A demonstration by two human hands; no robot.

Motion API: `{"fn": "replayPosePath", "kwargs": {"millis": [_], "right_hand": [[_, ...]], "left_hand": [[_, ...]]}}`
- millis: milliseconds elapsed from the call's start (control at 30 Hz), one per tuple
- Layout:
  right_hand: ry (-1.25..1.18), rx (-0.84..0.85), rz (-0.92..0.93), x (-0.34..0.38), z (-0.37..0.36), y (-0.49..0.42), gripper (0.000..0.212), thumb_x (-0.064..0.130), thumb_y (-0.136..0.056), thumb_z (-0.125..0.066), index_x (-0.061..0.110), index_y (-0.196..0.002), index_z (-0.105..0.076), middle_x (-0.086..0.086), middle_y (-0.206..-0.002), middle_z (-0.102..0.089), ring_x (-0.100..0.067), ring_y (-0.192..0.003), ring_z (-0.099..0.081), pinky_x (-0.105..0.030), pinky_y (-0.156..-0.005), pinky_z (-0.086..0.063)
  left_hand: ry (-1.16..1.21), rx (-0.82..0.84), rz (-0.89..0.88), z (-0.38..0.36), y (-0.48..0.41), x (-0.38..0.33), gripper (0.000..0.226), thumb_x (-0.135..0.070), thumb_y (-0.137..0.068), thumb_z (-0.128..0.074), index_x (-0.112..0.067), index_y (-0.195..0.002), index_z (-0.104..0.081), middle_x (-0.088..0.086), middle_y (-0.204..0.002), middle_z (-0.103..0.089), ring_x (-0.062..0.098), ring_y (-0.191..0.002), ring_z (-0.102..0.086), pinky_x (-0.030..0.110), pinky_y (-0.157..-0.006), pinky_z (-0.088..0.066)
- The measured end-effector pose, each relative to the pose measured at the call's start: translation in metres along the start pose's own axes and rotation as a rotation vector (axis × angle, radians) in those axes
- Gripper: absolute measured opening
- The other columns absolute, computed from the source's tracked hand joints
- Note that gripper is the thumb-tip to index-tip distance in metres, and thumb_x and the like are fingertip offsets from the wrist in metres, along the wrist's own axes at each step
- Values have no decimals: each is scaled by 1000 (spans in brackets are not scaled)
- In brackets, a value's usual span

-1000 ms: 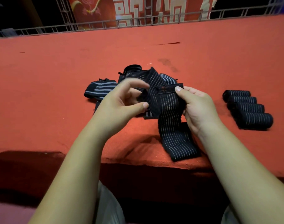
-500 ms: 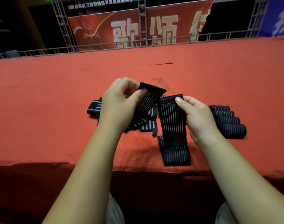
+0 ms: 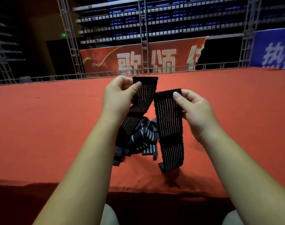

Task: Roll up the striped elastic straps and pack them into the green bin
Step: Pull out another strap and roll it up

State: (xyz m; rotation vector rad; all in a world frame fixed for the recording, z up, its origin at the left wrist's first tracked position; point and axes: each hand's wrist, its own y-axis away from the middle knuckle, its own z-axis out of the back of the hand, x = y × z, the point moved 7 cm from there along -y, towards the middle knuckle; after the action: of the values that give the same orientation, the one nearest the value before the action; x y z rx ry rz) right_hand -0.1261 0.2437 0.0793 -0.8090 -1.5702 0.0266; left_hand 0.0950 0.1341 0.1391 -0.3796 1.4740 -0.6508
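Observation:
I hold two black straps with thin white stripes up above the red carpet. My left hand (image 3: 118, 95) pinches the top end of one strap (image 3: 139, 109), which hangs down to a tangled pile of loose striped straps (image 3: 138, 140) on the carpet. My right hand (image 3: 194, 108) pinches the top of a second strap (image 3: 169, 127); its lower end curls just above the carpet. The two strap tops are a little apart. No green bin is in view, and the rolled straps are out of view.
The red carpeted platform (image 3: 41, 127) ends in a front edge close to my knees (image 3: 109, 215). Metal railing (image 3: 57, 77) and trusses line the far edge, with a red banner (image 3: 138, 60) and seating rows behind.
Both hands have lifted the straps higher and pulled them apart. The view has tilted up, so the row of rolled straps at the right has left the frame.

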Motion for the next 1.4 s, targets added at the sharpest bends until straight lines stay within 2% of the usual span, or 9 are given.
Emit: {"fn": "replayPosePath", "kwargs": {"millis": [100, 200, 400, 500, 600, 733, 867, 1233, 1400], "right_hand": [[7, 97, -23, 8, -13, -4, 12, 23, -104, -70, 16, -110, -78, 10, -94, -79, 0, -78, -70, -13, -65, -51], [21, 149, -66, 7, -26, -10, 20, 27, -103, -71, 15, -117, -78, 6, -103, -81, -4, -85, -70, -22, -73, -50], [-73, 39, -120, -13, -25, -21, 11, 19, -101, -73, 11, -103, -80, -3, -97, -81, -12, -86, -74, -28, -81, -55], [-61, 9, -169, -34, -18, -17, 9, 14, -100, -73, 8, -99, -80, -7, -94, -81, -14, -83, -74, -26, -78, -58], [0, 7, -234, -57, -12, -4, 11, 14, -101, -71, 7, -97, -79, -5, -86, -80, -11, -73, -73, -22, -64, -56], [176, -7, -336, -92, -1, 10, 18, 23, -99, -73, 7, -95, -79, -2, -82, -77, -13, -66, -69, -25, -57, -53], [317, -24, -374, -117, 9, 16, 23, 25, -98, -73, 4, -92, -78, -1, -78, -76, -13, -65, -66, -24, -57, -48], [490, -77, -368, -114, 50, 19, 25, 31, -99, -72, 14, -82, -78, 11, -67, -74, -5, -59, -64, -23, -56, -46], [375, -103, -332, -96, 55, 18, 24, 27, -98, -72, 9, -85, -79, 4, -73, -75, -12, -66, -66, -28, -65, -48]], "left_hand": [[42, 68, 43, -8, 3, -2, 15, -23, -96, -82, -16, -93, -69, 6, -85, -68, 22, -78, -68, 47, -75, -61], [86, 122, 85, -18, 8, -2, 12, -20, -98, -80, -12, -95, -71, 8, -86, -71, 23, -79, -69, 44, -73, -59], [147, 167, 146, -25, 16, 18, 18, -23, -105, -71, -10, -94, -75, 3, -79, -72, 17, -70, -65, 29, -67, -58], [-28, 159, 162, -13, 15, 58, 14, -20, -106, -68, -17, -94, -75, -1, -87, -79, 13, -72, -71, 27, -65, -60], [-299, 83, 241, 16, 23, 122, 15, -15, -99, -70, -30, -101, -74, -5, -102, -80, 16, -83, -78, 43, -82, -66], [-586, 133, 268, 24, 43, 175, 43, -5, -94, -63, -27, -130, -70, -3, -124, -76, 16, -110, -70, 28, -96, -51], [-759, 295, 231, 8, 54, 206, 56, -2, -96, -58, -25, -146, -64, -1, -145, -69, 22, -137, -61, 33, -116, -44], [-792, 268, 224, -24, 54, 232, 43, -27, -98, -67, -26, -140, -69, 11, -133, -65, 34, -133, -57, 42, -115, -43], [-772, 484, 79, -62, 56, 200, 74, -16, -92, -72, -43, -157, -49, 0, -158, -42, 30, -140, -37, 43, -120, -34]]}}
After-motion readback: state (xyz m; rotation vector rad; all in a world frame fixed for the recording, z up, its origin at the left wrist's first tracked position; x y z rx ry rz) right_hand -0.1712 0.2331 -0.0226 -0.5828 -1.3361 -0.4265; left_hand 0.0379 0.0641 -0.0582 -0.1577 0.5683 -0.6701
